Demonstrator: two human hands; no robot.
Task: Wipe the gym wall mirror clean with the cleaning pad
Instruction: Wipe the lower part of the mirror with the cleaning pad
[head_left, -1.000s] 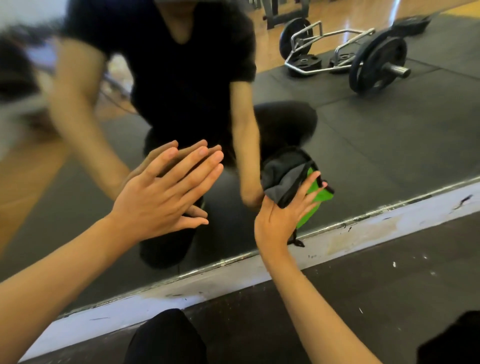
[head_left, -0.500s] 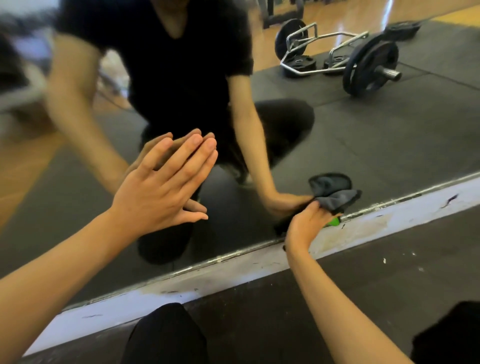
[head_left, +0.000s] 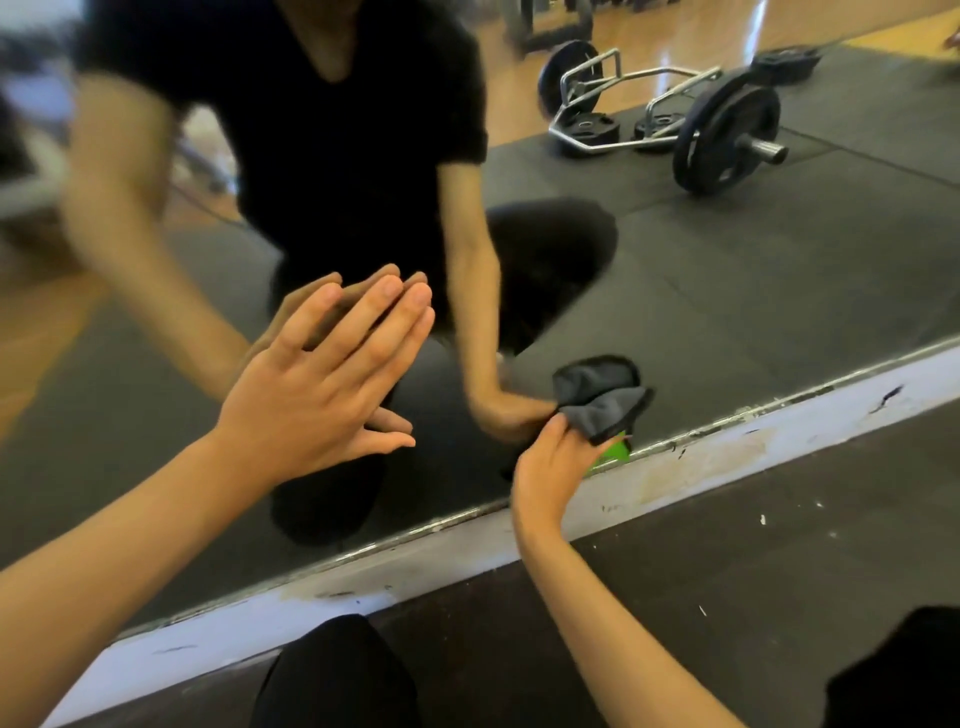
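Nearby, reflected barbell (head_left: 727, 137) behind pad (head_left: 597, 397).

The mirror (head_left: 727, 291) lay bare above and right of the cleaning pad (head_left: 597, 400). Left of the pad, the left hand (head_left: 322, 384) pressed flat on the glass, blocking that stretch. Just below the pad ran the white baseboard (head_left: 727, 457).

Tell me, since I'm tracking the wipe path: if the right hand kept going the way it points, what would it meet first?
The right hand already presses the cleaning pad against the mirror near its bottom edge, so likely just more glass, though depth is unclear.
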